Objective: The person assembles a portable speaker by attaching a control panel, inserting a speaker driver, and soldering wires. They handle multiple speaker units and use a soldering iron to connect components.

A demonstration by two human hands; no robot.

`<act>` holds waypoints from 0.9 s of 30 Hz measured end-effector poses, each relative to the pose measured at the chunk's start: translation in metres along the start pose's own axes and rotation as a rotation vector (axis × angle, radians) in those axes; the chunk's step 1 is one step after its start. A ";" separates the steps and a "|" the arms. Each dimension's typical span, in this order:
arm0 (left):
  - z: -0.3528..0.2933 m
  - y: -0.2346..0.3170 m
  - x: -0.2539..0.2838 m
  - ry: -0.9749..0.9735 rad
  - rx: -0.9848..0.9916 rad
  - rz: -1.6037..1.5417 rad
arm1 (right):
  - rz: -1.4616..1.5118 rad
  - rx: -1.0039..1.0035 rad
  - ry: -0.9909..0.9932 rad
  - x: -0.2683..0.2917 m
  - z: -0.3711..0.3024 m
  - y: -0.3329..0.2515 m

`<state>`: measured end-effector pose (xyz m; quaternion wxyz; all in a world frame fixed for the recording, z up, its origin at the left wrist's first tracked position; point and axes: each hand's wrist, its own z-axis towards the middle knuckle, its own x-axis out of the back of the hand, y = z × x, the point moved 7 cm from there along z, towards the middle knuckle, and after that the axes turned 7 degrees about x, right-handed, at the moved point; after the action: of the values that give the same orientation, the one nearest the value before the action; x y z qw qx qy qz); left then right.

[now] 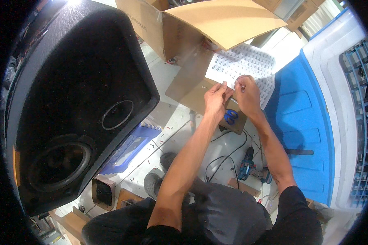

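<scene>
A white sheet (243,61) printed with rows of small dark marks, seemingly stickers, lies over a brown board in front of me. At its near edge, my left hand (216,97) is closed with thumb and fingers pinching that edge. My right hand (248,93) is just to the right, over the sheet, its fingertips pressed together; what they hold is too small to make out. Just below both hands, the blue handles of a pair of scissors (231,116) show on the board (192,81).
A big black speaker cabinet (81,81) fills the left. Behind the sheet stands an open cardboard box (184,36). A blue panel (302,122) is at the right. A cordless drill (246,164) and a black cable (221,164) lie on the tiled floor, near a blue plastic basket (131,151).
</scene>
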<state>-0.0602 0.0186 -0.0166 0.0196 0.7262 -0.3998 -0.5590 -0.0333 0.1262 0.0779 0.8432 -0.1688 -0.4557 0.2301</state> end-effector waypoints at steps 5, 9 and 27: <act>-0.001 0.001 0.002 0.022 0.003 -0.006 | 0.100 -0.065 0.044 0.004 -0.001 -0.011; -0.036 0.023 0.004 0.204 -0.188 0.347 | 0.354 -0.338 0.038 0.013 -0.018 -0.019; -0.237 0.088 -0.019 0.320 -1.060 1.521 | 0.822 -0.437 -0.007 0.000 -0.096 -0.138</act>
<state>0.0857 -0.1285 0.1288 0.7622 0.2344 -0.4529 -0.3987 0.0802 0.0034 0.0958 0.6250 -0.5084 -0.3918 0.4443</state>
